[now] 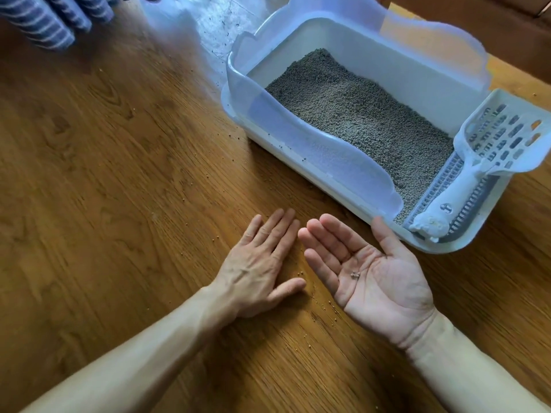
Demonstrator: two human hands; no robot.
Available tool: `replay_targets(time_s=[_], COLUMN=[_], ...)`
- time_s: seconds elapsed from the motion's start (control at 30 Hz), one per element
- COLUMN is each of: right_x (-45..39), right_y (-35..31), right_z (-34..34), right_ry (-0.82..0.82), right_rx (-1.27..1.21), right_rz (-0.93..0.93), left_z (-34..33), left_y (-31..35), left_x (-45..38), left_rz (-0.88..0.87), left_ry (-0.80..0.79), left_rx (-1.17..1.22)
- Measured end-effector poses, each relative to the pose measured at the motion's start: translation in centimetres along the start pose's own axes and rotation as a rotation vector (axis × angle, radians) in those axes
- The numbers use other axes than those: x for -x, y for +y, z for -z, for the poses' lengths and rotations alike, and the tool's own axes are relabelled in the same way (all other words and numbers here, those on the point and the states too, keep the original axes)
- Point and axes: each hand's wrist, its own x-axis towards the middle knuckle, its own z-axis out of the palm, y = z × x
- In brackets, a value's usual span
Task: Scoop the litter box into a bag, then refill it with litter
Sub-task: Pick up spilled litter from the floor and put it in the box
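Observation:
A white litter box [301,165] with a translucent raised rim stands on the wooden floor at the upper right, holding grey litter [363,120]. A white slotted scoop [489,153] lies across its right end, handle pointing toward me. My left hand [259,266] rests flat, palm down, on the floor in front of the box. My right hand [366,269] is held palm up with straight fingers beside it, a few litter grains [355,274] lying in the palm; its thumb tip is close to the box's near corner.
Loose litter grains [322,305] are scattered on the wooden floor [119,174] between and around my hands. A blue-and-white striped fabric [50,19] lies at the top left. A pale mat or sheet [214,22] with dark specks sits behind the box.

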Motion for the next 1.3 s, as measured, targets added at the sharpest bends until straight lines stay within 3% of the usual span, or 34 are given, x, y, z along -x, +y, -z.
replay_targets(time_s=[0.17, 0.27, 0.33, 0.83, 0.93, 1.03, 1.2, 1.3], right_x=[0.3, 0.5, 0.6, 1.1, 1.6, 1.9, 1.7, 1.8], right_y=[-0.4, -0.5, -0.5, -0.6, -1.0, -1.4, -1.6, -1.6], right_z=[0.1, 0.3, 0.3, -0.1, 0.2, 0.7, 1.0, 1.0], right_ry=[-0.015, -0.014, -0.018, -0.052, -0.048, -0.028, -0.016, -0.020], right_rx=[-0.012, -0.019, -0.018, 0.014, 0.001, -0.005, 0.012, 0.008], right_rz=[0.007, 0.017, 0.018, 0.026, 0.035, 0.045, 0.055, 0.054], left_z=[1.4, 0.9, 0.1, -0.1, 1.0, 1.6, 1.7, 1.5], left_y=[-2.4, -5.1, -5.7, 3.2, 1.8, -0.5, -0.9, 0.1], left_x=[1.3, 3.3, 4.6, -0.1, -0.4, -0.2, 1.2, 1.8], left_rz=[0.218, 0.442, 0.499, 0.082, 0.171, 0.284, 0.202, 0.184], left_ry=[0.155, 0.110, 0.047, 0.045, 0.177, 0.181, 0.124, 0.183], left_rx=[0.020, -0.023, -0.042, 0.027, 0.053, 0.041, -0.044, -0.024])
